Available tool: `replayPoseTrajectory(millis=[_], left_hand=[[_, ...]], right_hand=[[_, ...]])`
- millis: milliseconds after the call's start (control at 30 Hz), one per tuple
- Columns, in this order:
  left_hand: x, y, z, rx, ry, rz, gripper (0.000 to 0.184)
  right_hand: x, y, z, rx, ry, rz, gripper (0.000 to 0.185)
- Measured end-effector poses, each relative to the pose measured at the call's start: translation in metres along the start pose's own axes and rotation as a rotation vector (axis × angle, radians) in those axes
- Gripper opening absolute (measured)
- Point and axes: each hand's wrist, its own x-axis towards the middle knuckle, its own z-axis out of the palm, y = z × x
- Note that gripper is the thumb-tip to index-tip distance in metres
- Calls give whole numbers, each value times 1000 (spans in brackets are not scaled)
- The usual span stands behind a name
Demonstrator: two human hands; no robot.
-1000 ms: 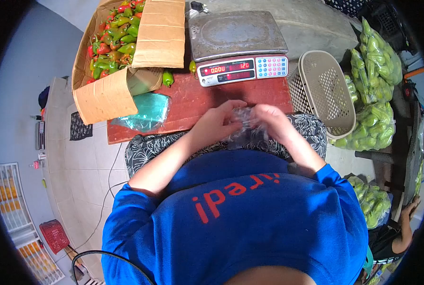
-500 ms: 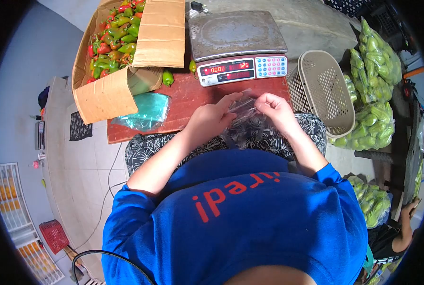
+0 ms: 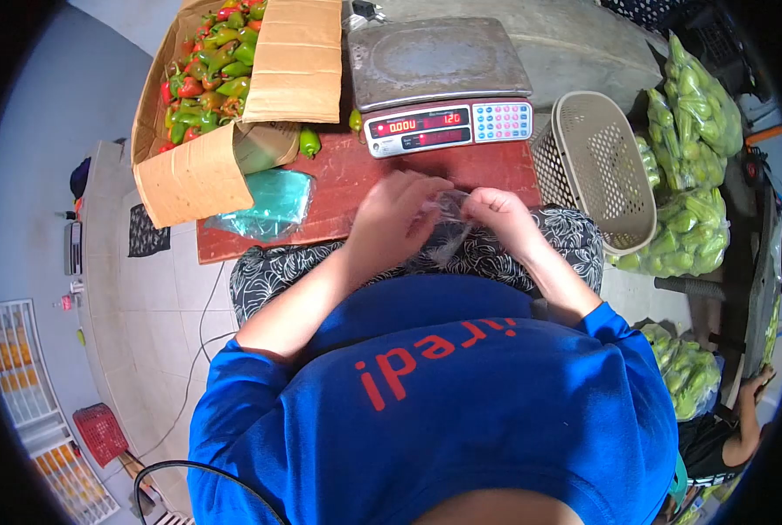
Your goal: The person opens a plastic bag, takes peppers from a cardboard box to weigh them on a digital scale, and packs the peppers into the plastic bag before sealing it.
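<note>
A clear plastic bag [image 3: 446, 238] is stretched between my two hands above my lap, close to the red table's front edge. My left hand [image 3: 397, 217] is curled with its back upward, gripping one side of the bag; its fingertips are partly hidden. On the other side, my right hand [image 3: 496, 213] pinches the bag between thumb and fingers. Just beyond both hands stands a digital scale [image 3: 439, 66] with a bare metal plate and lit red digits.
At the left, an open cardboard box [image 3: 299, 66] holds red and green peppers [image 3: 211, 79]. A green pepper [image 3: 309, 142] and a teal plastic packet [image 3: 273, 206] lie on the red table [image 3: 338, 184]. A beige basket [image 3: 575, 149] and bagged green vegetables [image 3: 693, 227] stand right. Another person's arm [image 3: 745, 420] shows lower right.
My left hand has turned more back-up and shifted slightly toward my body. My right hand has dropped a little, and the plastic bag looks narrower between them.
</note>
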Motion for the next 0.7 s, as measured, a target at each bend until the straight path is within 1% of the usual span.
replayPoseTrajectory(millis=[33,167,267,367,467,567,667,700], left_hand=[[-3,5,3,-85,-87,-97,39],[-7,12,12,52,-147,22,36],[-8,6,16,153,-7,128,35],[-6,9,12,158,-16,104,37],[-9,6,14,99,-60,50,40],[-10,1,19,23,-59,9,41],[-10,10,12,-101,-177,-247,42],[-11,10,12,-134,-186,-274,42]], right_hand=[[-1,1,6,63,-13,6,14],[-1,4,15,113,-86,-10,5],[1,11,13,85,-101,-86,7],[0,8,7,-152,-127,-24,8],[-2,-2,10,-211,-115,26,10],[-2,-1,17,33,-75,-1,9],[-2,-2,20,87,-37,-51,8],[-2,-1,19,3,-34,-81,8]])
